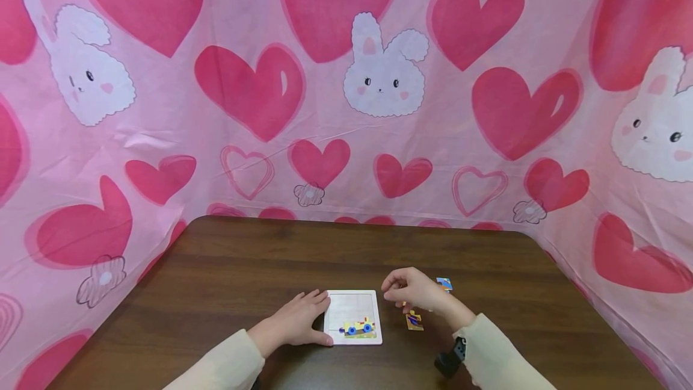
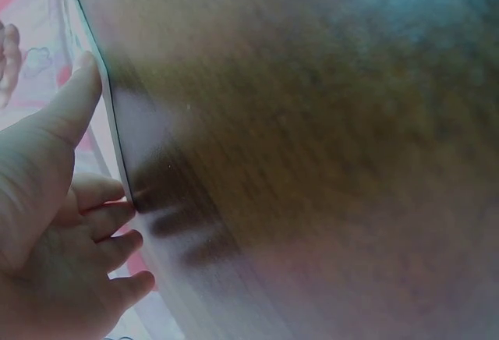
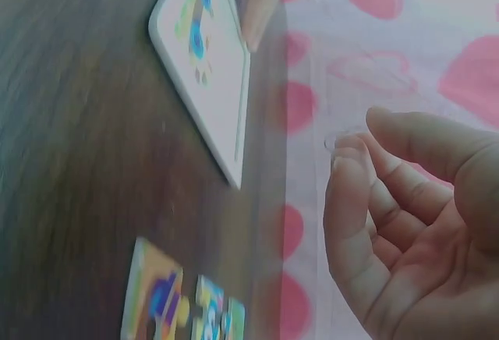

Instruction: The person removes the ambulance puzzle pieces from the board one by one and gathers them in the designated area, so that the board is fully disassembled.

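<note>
A white puzzle tray (image 1: 378, 316) lies on the table, with joined jigsaw pieces (image 1: 358, 328) showing a yellow vehicle with blue wheels along its near side. My left hand (image 1: 299, 320) rests at the tray's left edge, thumb by the near corner and fingers by the far one. To the right of the tray, my right hand (image 1: 415, 290) is raised, its fingers loosely bent. In the right wrist view a gap shows between thumb and index fingertip, with nothing in it. Beneath and beside this hand lie loose jigsaw pieces, one orange and purple (image 1: 414, 321), another blue (image 1: 444, 283).
The dark wooden table (image 1: 260, 257) extends behind and to both sides of the tray. A pink cloth (image 1: 368, 131) with hearts and rabbits hangs around its back and sides. A black strap with a small device (image 1: 452, 359) sits on the right wrist.
</note>
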A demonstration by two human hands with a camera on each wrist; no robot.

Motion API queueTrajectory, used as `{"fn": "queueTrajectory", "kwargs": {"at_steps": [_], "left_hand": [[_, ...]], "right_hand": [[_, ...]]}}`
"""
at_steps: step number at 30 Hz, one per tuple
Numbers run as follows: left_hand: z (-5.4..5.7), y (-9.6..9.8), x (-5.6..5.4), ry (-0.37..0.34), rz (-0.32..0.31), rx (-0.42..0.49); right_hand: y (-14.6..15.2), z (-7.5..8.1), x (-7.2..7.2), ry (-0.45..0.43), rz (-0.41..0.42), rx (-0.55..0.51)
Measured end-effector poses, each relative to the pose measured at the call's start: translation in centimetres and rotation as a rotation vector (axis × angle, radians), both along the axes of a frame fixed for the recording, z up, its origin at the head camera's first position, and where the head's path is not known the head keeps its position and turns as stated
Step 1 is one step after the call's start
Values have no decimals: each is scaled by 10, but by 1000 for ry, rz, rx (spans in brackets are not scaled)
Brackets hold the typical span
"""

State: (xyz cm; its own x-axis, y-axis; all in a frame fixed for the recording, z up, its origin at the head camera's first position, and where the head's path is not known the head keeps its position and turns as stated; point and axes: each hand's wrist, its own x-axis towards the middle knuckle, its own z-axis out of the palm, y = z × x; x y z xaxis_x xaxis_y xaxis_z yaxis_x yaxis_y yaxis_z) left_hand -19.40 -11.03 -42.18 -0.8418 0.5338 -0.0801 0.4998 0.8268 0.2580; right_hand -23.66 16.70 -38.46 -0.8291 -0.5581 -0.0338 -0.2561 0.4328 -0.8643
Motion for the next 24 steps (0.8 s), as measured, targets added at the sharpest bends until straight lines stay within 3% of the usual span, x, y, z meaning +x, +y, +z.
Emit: {"fn": "queueTrajectory", "kwargs": {"at_steps": [16,24], "left_hand": [[-1,0,-1,9,-9,9],[-1,-1,-2,31,-28,8]], "right_hand": [[-44,-24,8,-57,111,30],[-52,-33,12,-111,118,45]]}}
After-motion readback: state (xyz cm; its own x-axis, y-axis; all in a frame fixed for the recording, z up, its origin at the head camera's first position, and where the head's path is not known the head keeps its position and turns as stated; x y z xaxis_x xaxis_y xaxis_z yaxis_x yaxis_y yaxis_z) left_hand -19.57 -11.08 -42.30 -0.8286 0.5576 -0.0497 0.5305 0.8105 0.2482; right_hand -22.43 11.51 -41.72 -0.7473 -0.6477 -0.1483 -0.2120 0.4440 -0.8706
